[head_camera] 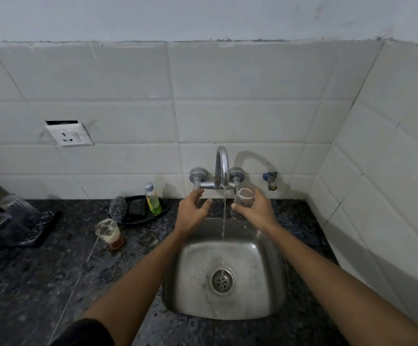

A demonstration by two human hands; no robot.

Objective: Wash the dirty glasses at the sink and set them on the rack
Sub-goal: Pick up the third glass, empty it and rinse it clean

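No legible text anywhere, the bottle (153, 199) label perhaps too blurred.

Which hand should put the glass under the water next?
Probably the right hand. It already grips the glass, just to the right of the running water. The left hand holds nothing; its fingers sit up by the left tap handle.

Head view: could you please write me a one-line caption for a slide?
Right hand holds a glass beside the running tap; left hand reaches below the tap handle.
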